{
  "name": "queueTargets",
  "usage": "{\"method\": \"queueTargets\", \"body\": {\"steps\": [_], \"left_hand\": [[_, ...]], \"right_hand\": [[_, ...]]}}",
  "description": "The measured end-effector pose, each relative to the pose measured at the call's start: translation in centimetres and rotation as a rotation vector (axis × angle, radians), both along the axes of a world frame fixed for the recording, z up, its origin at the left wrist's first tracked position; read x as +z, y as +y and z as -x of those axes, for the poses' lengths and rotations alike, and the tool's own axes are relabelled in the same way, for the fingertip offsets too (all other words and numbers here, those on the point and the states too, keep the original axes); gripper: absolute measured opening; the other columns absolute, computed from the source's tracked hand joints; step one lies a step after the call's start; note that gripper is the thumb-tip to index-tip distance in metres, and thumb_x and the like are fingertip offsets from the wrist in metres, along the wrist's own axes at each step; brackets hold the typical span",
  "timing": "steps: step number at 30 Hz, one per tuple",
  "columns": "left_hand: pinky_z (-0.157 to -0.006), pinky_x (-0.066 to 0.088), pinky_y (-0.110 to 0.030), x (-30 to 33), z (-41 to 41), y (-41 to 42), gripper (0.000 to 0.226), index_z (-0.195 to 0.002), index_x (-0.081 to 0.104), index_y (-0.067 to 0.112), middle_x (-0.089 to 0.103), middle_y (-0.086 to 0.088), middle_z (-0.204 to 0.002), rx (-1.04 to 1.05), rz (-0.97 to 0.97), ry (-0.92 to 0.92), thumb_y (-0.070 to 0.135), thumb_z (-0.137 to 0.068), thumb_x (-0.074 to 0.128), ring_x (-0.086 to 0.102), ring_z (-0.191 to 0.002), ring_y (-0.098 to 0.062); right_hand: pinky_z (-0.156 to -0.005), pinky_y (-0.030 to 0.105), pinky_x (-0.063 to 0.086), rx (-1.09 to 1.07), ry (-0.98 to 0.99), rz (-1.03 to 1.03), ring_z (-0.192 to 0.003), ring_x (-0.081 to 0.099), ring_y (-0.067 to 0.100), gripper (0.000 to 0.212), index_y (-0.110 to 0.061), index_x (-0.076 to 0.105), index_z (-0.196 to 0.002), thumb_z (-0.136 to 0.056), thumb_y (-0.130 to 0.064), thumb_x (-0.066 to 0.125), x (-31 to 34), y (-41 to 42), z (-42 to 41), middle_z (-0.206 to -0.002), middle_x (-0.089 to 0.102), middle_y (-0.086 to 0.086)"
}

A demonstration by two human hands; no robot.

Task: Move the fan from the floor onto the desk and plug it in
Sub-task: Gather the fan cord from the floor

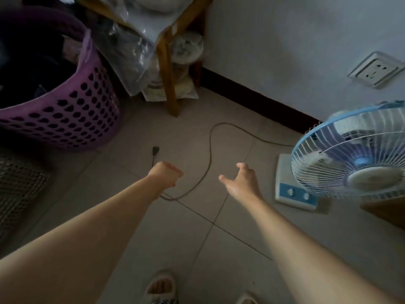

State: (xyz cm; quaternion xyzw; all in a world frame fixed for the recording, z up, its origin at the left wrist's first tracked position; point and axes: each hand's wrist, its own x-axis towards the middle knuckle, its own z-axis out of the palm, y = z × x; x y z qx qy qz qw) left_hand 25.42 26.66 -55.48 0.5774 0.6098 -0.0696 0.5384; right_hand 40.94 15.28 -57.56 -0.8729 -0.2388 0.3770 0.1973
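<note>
Purple laundry basket (63, 110) far left; wooden stool leg (169, 84) behind, both well clear. Left hand (165, 174) fingers curled over the loose cord (210, 150); whether it grips the cord, cannot tell. Plug (155, 149) lies unplugged on the tiled floor (197, 227). Right hand (242, 181) fingers spread, empty. Blue desk fan (350, 159) stands on the floor at right, near the wall socket (375, 70). Likely light, top-heavy; thin grille bends, so lift by base or neck. Trailing cord may snag.

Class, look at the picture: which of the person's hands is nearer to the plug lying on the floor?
Left. The left hand is just below the plug; the right hand is off toward the fan.
</note>
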Motion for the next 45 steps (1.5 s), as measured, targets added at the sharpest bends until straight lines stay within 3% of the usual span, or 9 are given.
{"method": "queueTargets", "body": {"steps": [3,8,13,21,28,35,39,42,45], "left_hand": [[-0.055,0.041,-0.021,-5.3,1.4,1.1,0.005,-0.091,0.054,0.009,0.057,-0.011,-0.097,0.009,-0.030,0.043,0.013,-0.092,0.051,0.053,-0.085,-0.025],[-0.055,0.040,-0.023,-13.7,2.8,3.2,0.011,-0.097,0.051,0.006,0.055,-0.013,-0.099,0.027,-0.066,0.094,0.015,-0.091,0.053,0.052,-0.084,-0.025],[-0.092,0.047,-0.038,-20.5,3.5,5.1,0.041,-0.121,0.053,-0.004,0.058,-0.020,-0.122,0.050,-0.153,0.183,0.022,-0.090,0.057,0.056,-0.113,-0.035],[-0.108,0.038,-0.039,-26.3,3.6,7.5,0.050,-0.138,0.042,0.009,0.040,-0.018,-0.143,0.014,-0.192,0.245,0.018,-0.090,0.053,0.044,-0.127,-0.034],[-0.115,0.027,-0.039,-29.0,3.1,9.9,0.056,-0.143,0.034,0.003,0.034,-0.017,-0.149,-0.027,-0.188,0.264,0.016,-0.091,0.052,0.034,-0.136,-0.031],[-0.098,0.045,-0.032,-30.7,2.2,10.9,0.037,-0.119,0.056,0.004,0.057,-0.015,-0.128,0.318,-0.297,0.066,0.005,-0.082,0.062,0.055,-0.116,-0.031],[-0.094,0.049,-0.033,-30.9,1.3,11.5,0.051,-0.124,0.048,-0.001,0.063,-0.025,-0.118,0.511,-0.157,-0.084,-0.002,-0.078,0.069,0.063,-0.103,-0.030],[-0.068,0.046,-0.029,-30.8,0.7,11.3,0.027,-0.112,0.057,-0.001,0.074,-0.017,-0.089,0.530,-0.068,-0.179,-0.005,-0.086,0.059,0.061,-0.079,-0.024],[-0.058,0.043,-0.022,-29.9,-0.5,10.4,0.016,-0.089,0.059,0.010,0.061,-0.002,-0.070,0.532,-0.057,-0.247,-0.003,-0.091,0.050,0.056,-0.063,-0.011]], "right_hand": [[-0.101,0.032,0.036,0.001,0.004,0.001,-0.130,0.040,0.029,0.071,-0.012,0.032,-0.140,-0.083,-0.036,0.065,-5.4,1.2,0.8,-0.141,0.036,0.014],[-0.101,0.036,0.038,0.019,-0.024,-0.024,-0.130,0.041,0.030,0.072,-0.012,0.030,-0.141,-0.083,-0.036,0.065,-12.5,2.9,1.4,-0.142,0.036,0.013],[-0.099,0.034,0.039,0.057,-0.077,-0.030,-0.129,0.042,0.031,0.071,-0.010,0.030,-0.141,-0.084,-0.035,0.065,-17.9,4.0,1.6,-0.142,0.036,0.015],[-0.092,0.028,0.037,0.073,-0.058,-0.027,-0.125,0.045,0.031,0.069,-0.012,0.033,-0.139,-0.082,-0.033,0.066,-23.2,4.3,1.2,-0.140,0.038,0.015],[-0.103,0.033,0.036,0.108,-0.068,-0.023,-0.129,0.042,0.033,0.056,-0.012,0.035,-0.140,-0.088,-0.019,0.055,-26.0,6.8,-0.2,-0.141,0.039,0.017],[-0.112,0.031,0.022,0.186,-0.099,-0.040,-0.141,0.022,0.030,0.057,-0.014,0.031,-0.145,-0.091,-0.018,0.048,-28.5,10.9,-1.4,-0.153,0.025,0.013],[-0.115,0.035,0.014,0.206,-0.118,0.061,-0.145,0.007,0.030,0.061,-0.021,0.028,-0.146,-0.090,-0.029,0.050,-29.8,12.7,-2.1,-0.159,0.009,0.010],[-0.112,0.034,0.019,0.239,-0.156,0.093,-0.141,0.014,0.032,0.063,-0.014,0.029,-0.145,-0.087,-0.024,0.053,-30.4,12.7,-2.4,-0.158,0.013,0.004],[-0.109,0.025,0.023,0.205,-0.136,-0.067,-0.136,0.029,0.030,0.058,-0.005,0.038,-0.140,-0.084,-0.005,0.053,-30.1,11.9,-2.4,-0.151,0.028,0.009]]}}
